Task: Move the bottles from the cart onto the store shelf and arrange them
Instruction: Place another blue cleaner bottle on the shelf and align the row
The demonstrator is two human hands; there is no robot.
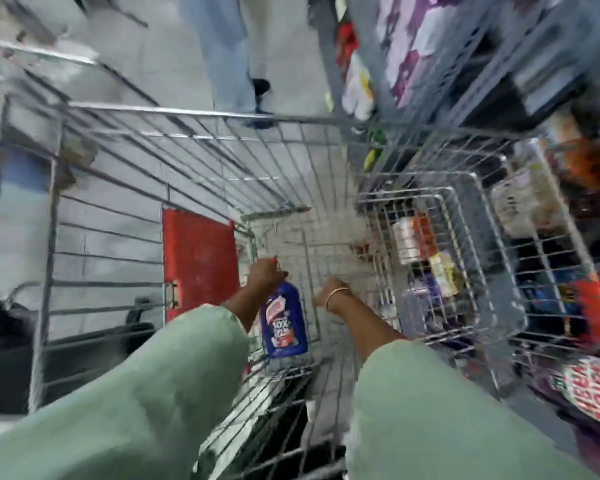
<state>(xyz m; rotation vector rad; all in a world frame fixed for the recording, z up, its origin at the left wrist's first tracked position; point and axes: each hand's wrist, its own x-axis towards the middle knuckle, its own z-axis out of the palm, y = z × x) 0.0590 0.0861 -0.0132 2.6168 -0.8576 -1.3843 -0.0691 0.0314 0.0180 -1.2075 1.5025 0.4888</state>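
I look down into a wire cart [174, 114]. My left hand [264, 271] is shut on the neck of a blue bottle [284, 320] with a red cap and a red-and-white label, held deep inside the cart. My right hand [331, 293], with a gold bangle at the wrist, reaches down beside the bottle; blur hides whether its fingers hold anything. Both arms wear pale green sleeves. The store shelf [413, 46] with packaged goods runs along the upper right.
A red panel [200, 258] hangs on the cart's left inner side. A smaller wire basket [440, 258] with mixed packages stands to the right of the cart. A person in jeans [222, 53] stands beyond the cart's far rim. More goods crowd the right edge.
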